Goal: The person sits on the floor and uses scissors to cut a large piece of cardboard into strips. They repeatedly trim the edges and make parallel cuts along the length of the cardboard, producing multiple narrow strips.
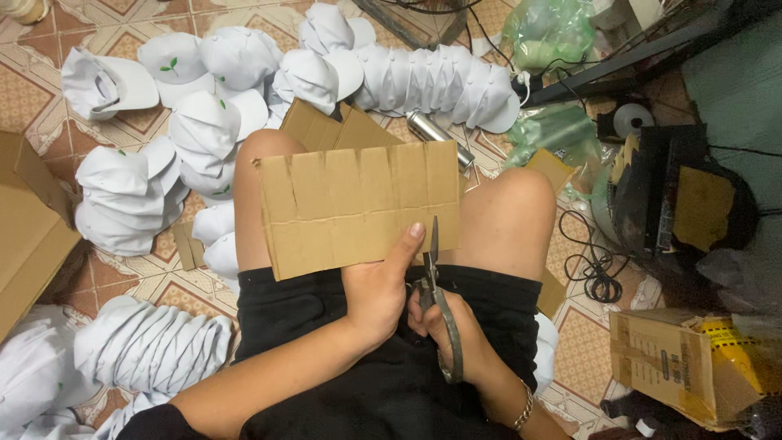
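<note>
I see my left hand (pixel 376 289) clamped on the lower edge of a flat piece of cardboard (pixel 358 208), thumb pressed flat on its front face, holding it upright over my bare knees. My right hand (pixel 456 326) is closed around the handles of a pair of scissors (pixel 434 293) — the blades point straight up and meet the cardboard's bottom edge just beside the left thumb. Several slits already run down from the cardboard's top edge. I am sitting on a tiled floor (pixel 586 342) in black shorts (pixel 391 383). White caps (pixel 163 106) lie in stacks and rows around my legs, some with a small green mark. An open cardboard box (pixel 28 228) sits at the left edge, a printed carton (pixel 668 367) at the lower right — well apart from my hands.
</note>
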